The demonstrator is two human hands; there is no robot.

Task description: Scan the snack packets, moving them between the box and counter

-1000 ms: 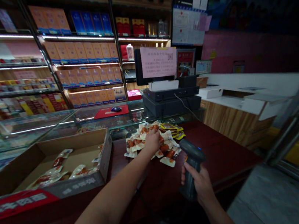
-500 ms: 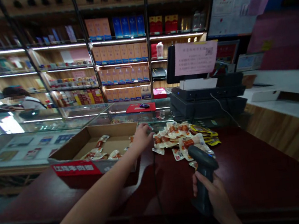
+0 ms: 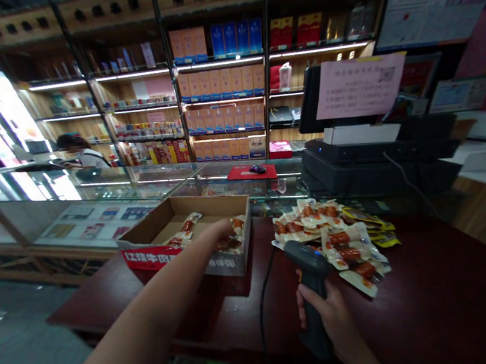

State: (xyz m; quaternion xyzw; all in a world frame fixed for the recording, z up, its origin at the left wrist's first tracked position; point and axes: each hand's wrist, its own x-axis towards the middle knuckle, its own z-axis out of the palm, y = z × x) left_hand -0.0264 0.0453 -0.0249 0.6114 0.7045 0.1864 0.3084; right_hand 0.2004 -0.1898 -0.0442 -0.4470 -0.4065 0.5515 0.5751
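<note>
In my right hand [image 3: 332,320] is a dark handheld barcode scanner [image 3: 308,260], gripped round its handle with the head pointing up and away. My left hand [image 3: 220,232] reaches into an open cardboard box [image 3: 145,257] with a red printed front. It is at the box's right end, against sealed snack packets [image 3: 237,225] of reddish-brown meat or sausage; its fingers are blurred and mostly hidden. More such packets [image 3: 184,232] lie in the box's middle. Beyond the scanner, a pile of similar packets [image 3: 346,246] spreads on the dark red table, with yellow packets [image 3: 371,224] beside it.
The scanner's black cable [image 3: 262,318] loops over the table [image 3: 442,280]. Behind stand a glass counter [image 3: 157,185], a red mat [image 3: 242,173] with a mouse, and a monitor [image 3: 310,100] bearing a pink sheet. Shelves of boxes line the wall; a person [image 3: 90,158] sits far left.
My left hand has gone from above the box's right edge down inside it. The scanner has shifted left relative to the pile, uncovering more packets. The view has swung left.
</note>
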